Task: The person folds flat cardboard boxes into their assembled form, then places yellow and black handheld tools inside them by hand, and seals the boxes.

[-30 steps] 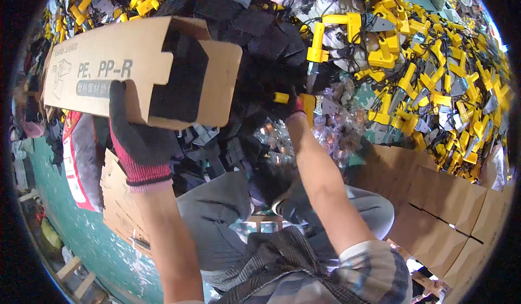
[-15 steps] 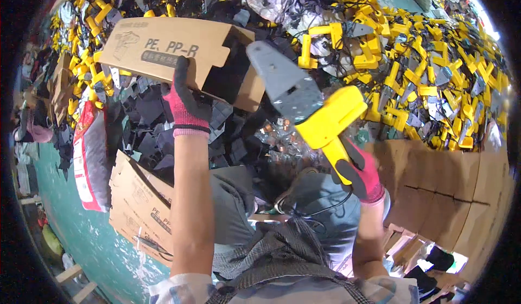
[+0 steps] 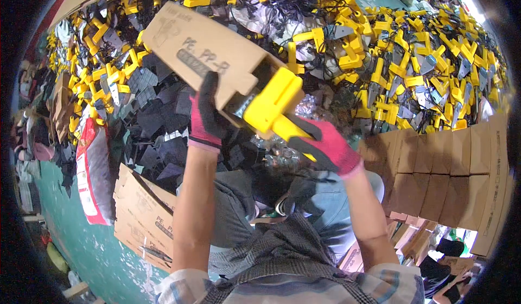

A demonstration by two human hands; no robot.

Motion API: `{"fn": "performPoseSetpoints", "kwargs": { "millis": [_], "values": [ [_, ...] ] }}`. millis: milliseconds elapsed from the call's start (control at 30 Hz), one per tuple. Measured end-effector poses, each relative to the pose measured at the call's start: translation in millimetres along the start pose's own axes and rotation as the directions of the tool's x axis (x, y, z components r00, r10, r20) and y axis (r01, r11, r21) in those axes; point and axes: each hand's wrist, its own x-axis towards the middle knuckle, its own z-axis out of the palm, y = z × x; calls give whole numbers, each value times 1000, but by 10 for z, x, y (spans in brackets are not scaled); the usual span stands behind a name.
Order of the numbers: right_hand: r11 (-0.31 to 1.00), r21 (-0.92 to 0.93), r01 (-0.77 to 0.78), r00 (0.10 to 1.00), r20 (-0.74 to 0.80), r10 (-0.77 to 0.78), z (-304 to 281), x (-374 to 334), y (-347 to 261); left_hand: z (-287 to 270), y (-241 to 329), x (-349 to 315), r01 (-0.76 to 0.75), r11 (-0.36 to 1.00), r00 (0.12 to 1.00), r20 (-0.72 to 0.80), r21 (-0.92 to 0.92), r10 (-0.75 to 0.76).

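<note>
A long cardboard box (image 3: 217, 49) is tilted in the air, its open end facing lower right. My left hand (image 3: 207, 114), in a pink and black glove, grips the box's near side with the thumb on top. With its fingers wrapped round the handle, my right hand (image 3: 325, 146) holds a yellow plastic-pipe welder (image 3: 274, 106). The welder's grey metal plate is mostly inside the open end of the box, while the yellow body stays outside.
Heaps of yellow pipe welders (image 3: 429, 65) lie beyond and to the right. Dark flat pieces (image 3: 157, 119) are piled at left. A red and white sack (image 3: 95, 168), flattened cardboard (image 3: 144, 217) and stacked boxes (image 3: 439, 179) stand around my legs. Copper-coloured bits in clear plastic (image 3: 279, 152) lie in front.
My right hand has moved left, bringing the welder's plate into the box. The left hand has moved slightly right and tilted the box, lowering its open end.
</note>
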Motion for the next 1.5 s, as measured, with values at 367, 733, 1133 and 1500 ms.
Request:
{"fn": "performPoseSetpoints", "kwargs": {
  "millis": [367,733,1133,1500],
  "values": [
    [654,-616,439,711,-207,-672,281,587,203,78,-108,-108,262,936,964,-106,234,-244],
    [948,-36,315,793,-539,-284,-1219,760,859,-339,-132,44,359,837,932,-197,413,-303],
    [758,42,-651,465,-767,442,-748,-20,3542,201,-632,-36,507,857,846,-243,95,-474],
    [961,-104,256,453,-865,-214,-748,-71,258,442,-1116,-155,493,804,846,-34,-332,-533]
  ]
}}
